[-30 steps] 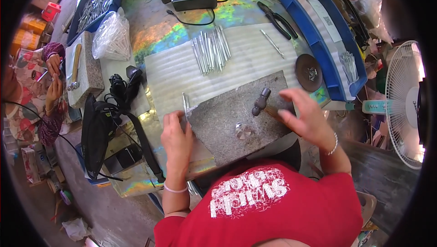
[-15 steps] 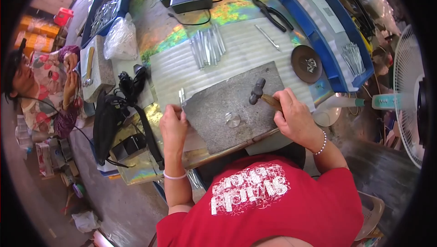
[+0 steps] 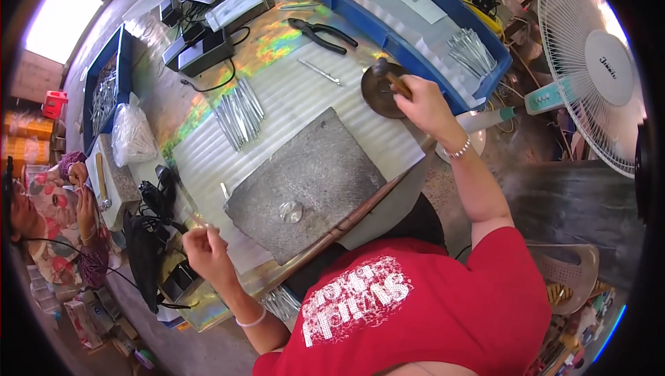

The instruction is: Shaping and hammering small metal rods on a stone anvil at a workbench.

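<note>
Slab (image 3: 315, 168) speckled grey; hammer handle (image 3: 399, 86) brown; shirt (image 3: 443, 307) red, white-printed.

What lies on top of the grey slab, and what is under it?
On the grey slab is a shiny round metal piece. A white ribbed sheet shows along the slab's far edge and seems to continue beneath; anything else under the slab is covered.

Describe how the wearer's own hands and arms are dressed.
The left hand has a plain pale band at its wrist; the right hand, a bracelet of small light beads. Neither wears a glove. The forearms are uncovered below the short sleeves of a red shirt.
</note>
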`<state>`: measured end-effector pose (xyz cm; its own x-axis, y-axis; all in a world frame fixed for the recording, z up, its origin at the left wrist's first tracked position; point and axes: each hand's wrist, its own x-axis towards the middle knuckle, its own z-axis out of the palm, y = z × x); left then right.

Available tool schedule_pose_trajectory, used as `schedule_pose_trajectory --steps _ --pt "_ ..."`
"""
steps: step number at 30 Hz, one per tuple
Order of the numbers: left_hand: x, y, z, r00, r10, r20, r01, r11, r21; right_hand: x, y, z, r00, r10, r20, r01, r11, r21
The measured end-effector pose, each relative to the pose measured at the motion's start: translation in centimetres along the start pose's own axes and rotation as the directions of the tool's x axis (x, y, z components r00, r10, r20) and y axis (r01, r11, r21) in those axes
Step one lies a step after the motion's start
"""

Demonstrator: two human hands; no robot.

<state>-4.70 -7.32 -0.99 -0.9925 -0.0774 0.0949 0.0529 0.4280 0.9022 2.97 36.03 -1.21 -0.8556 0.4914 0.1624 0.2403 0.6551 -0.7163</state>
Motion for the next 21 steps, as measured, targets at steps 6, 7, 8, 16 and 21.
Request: schedule_pose_trajectory --steps 6,7,8,16,21 --pt "-5.1 2.9 0.8 0.989 0.148 0.006 -0.149 0.988 0.032 3.4 1.1 1.8 0.961 -0.127 0.245 0.199 0.934 -0.298" --pt "-5.6 3.1 1.2 0.985 0.163 0.058 -0.166 0.985 0.047 3.7 1.1 1.9 0.959 -0.142 0.246 0.217 0.926 -0.308" --pt "-5.8 3.4 1.6 0.972 0.203 0.115 -0.213 0.973 0.083 4.0 1.3 2.0 0.958 -0.144 0.250 0.219 0.927 -0.305" --pt "-5.5 3.1 2.2 0.937 0.135 0.323 -0.178 0.978 0.108 5.5 1.6 1.6 0.889 -0.144 0.436 0.339 0.846 -0.412" --pt "-5.7 3.2 1.5 0.932 -0.067 0.356 0.168 0.951 -0.260 2.4 -1.1 0.4 0.954 -0.099 0.282 0.103 0.995 0.000"
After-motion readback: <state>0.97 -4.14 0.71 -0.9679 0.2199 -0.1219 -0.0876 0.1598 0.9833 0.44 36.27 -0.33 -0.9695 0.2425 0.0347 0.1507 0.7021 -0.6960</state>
